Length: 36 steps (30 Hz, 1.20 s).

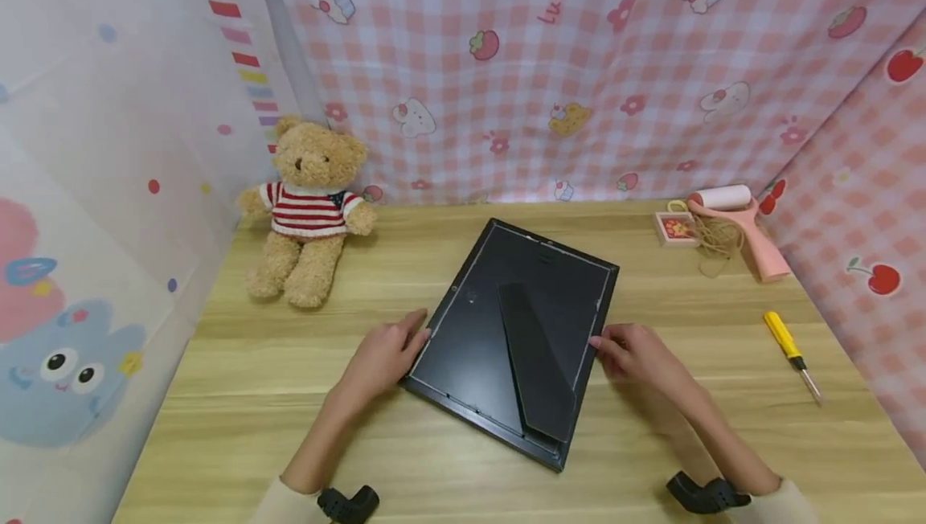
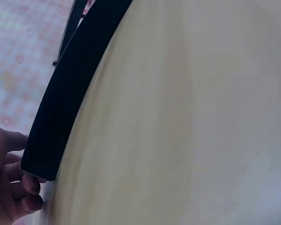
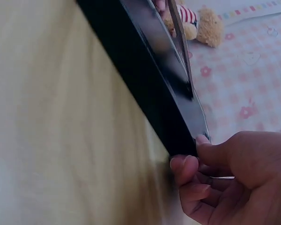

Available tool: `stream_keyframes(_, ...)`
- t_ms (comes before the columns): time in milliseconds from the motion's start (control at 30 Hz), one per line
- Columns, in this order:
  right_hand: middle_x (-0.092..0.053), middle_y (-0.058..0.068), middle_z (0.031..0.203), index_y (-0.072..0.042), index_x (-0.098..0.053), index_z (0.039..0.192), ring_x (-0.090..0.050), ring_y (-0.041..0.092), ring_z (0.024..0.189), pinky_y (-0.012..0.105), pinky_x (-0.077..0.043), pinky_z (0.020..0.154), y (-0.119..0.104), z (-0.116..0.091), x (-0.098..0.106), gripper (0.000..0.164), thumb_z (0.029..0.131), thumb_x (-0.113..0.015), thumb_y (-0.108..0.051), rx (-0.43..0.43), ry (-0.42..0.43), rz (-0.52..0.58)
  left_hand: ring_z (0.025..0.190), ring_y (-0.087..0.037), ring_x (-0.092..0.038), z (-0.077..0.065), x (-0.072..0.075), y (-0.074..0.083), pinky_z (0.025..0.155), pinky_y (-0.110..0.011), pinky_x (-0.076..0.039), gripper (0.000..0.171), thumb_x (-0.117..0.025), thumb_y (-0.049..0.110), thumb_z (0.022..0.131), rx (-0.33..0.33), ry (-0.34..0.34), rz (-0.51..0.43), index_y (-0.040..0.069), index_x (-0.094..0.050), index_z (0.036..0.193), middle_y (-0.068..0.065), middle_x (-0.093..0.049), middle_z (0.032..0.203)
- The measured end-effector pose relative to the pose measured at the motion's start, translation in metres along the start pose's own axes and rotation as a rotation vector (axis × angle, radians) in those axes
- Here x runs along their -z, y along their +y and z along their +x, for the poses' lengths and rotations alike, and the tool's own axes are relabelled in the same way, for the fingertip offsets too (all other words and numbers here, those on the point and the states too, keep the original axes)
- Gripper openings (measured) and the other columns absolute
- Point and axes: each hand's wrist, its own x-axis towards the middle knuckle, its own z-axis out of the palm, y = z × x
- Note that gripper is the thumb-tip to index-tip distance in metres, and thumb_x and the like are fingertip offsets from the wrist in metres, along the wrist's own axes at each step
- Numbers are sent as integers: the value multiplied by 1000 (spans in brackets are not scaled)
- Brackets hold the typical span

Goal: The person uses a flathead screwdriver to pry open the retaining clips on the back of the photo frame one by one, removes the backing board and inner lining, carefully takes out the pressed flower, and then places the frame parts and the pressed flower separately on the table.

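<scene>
A black picture frame lies at a slant in the head view, its back facing up. Its stand leg runs down the backing toward the near right corner. My left hand grips the frame's left edge; in the left wrist view, curled fingertips show under the rim. On the opposite edge my right hand pinches the rim. The right wrist view shows that thumb on top and the fingers curled below. The frame's front is hidden.
A teddy bear in a striped sweater sits at the back left. At the back right are a pink lint roller, a small box and twine. A yellow-handled screwdriver lies on the right of the wooden table.
</scene>
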Motion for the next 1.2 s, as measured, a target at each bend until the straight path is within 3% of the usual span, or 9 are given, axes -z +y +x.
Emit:
stream_keyframes(133,-53,-17,57,-22,-64,76,-50,0,51,23,-42,51,59,21,-10,40,113,-64,-37,97,27,-42,74,-28,-74,-12,-8,6,75,-52,-63,65,-59,35,115,50,-69,27,-1,-42,166,-13,-73,76)
stream_keyframes(233,-54,-18,58,-24,-65,80,-51,-1,52,23,-43,52,72,35,-11,36,113,-64,-40,108,33,-55,73,-24,-74,-22,-10,14,74,-51,-62,63,-56,30,116,84,-99,9,3,-38,170,-13,-74,77)
stream_keyframes(433,-58,-6,62,-9,-69,85,-54,8,56,27,-45,57,5,47,6,24,108,-71,-17,39,59,-73,78,-25,-74,-35,-7,28,77,-53,-62,65,-57,26,116,133,-120,-33,4,-34,172,-19,-76,83)
stream_keyframes(500,-59,-3,62,-6,-70,87,-54,9,57,26,-45,59,-14,48,11,21,106,-72,-13,-17,46,-94,84,-30,-76,-34,-7,27,80,-55,-62,66,-60,27,115,133,-110,-40,5,-35,172,-20,-76,86)
stream_keyframes(667,-62,0,66,-1,-73,90,-52,10,60,26,-41,58,-37,53,15,16,105,-74,-8,-83,83,-140,85,-23,-68,-20,-8,17,83,-50,-61,68,-65,25,112,81,-64,-88,-1,-38,169,-8,-70,89)
stream_keyframes(767,-65,3,70,2,-77,101,-55,12,63,26,-42,58,-50,61,12,15,107,-71,-10,-105,64,-48,91,-22,-61,-3,-6,13,86,-48,-57,68,-66,18,110,70,-23,-177,-4,-37,168,-15,-66,118)
stream_keyframes(900,-66,6,77,8,-74,125,-57,13,65,23,-43,58,-64,77,0,27,110,-67,-14,-171,-87,278,106,-26,-60,27,-1,9,99,-50,-53,69,-66,19,111,64,-17,-295,-1,-35,170,-25,-48,160)
stream_keyframes(1033,-68,1,87,12,-68,137,-49,9,63,21,-40,57,-70,93,-17,35,110,-67,-11,-273,-140,523,105,-29,-61,43,5,11,98,-51,-51,68,-66,17,110,38,-28,-345,6,-37,171,-30,-36,172)
stream_keyframes(1200,-77,0,93,10,-69,136,-55,9,70,20,-41,61,-72,101,-28,34,107,-69,-8,-326,-69,565,109,-32,-62,45,8,15,101,-55,-51,67,-65,13,110,46,-47,-370,16,-40,172,-34,-31,174)
